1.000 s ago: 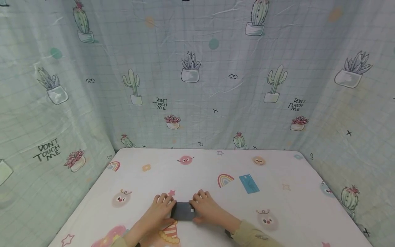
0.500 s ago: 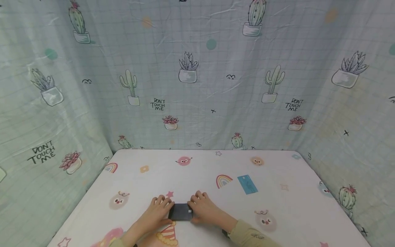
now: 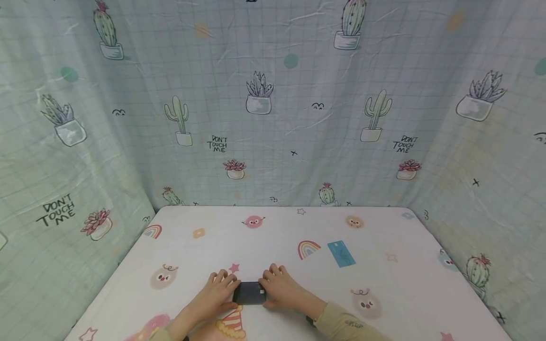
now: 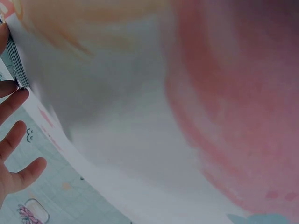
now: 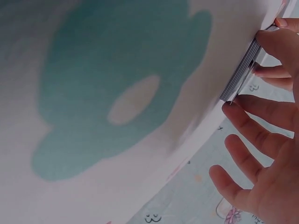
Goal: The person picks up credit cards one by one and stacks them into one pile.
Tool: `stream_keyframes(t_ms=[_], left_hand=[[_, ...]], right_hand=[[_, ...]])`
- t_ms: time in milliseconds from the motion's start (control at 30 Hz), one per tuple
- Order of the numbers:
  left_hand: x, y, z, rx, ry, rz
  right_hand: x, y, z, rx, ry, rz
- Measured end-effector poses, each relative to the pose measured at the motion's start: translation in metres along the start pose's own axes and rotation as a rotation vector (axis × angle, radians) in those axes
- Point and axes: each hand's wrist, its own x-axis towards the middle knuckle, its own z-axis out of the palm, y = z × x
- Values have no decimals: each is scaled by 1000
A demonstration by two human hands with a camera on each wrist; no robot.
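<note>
A neat stack of plastic cards [image 3: 249, 293], its top one dark grey with a small pale chip at the right, is at the near middle of the table. My left hand [image 3: 216, 294] grips its left end, thumb on the near corner and index finger on the far corner. At the right end my right hand [image 3: 282, 289] holds it in the same way. Seen edge-on in the right wrist view, the card stack [image 5: 242, 70] shows several thin layers between thumb and fingertips. Only a sliver of the card stack [image 4: 17, 60] appears in the left wrist view.
A blue bank card [image 3: 341, 254] lies flat on the table, beyond and to the right of my right hand. The white tabletop [image 3: 273, 241] bears printed cartoon figures. Cactus-patterned curtains [image 3: 273, 132] enclose its back and sides.
The head view has shifted slightly, so everything sits a little further left. Both hands keep their grip on the card stack, with no clear movement over the table.
</note>
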Motion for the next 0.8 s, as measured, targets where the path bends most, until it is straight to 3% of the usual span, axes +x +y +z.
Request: stream_keyframes(t_ms=[433,633,800], left_hand=[[3,-5,6,59,7,59],[4,-7,5,52,-10,69],[5,-8,5,51,13,79]], right_hand=[[2,0,3,-1,-71,-1],[2,2,6,-27,-38,-25],[2,2,6,-61,-8,-42]])
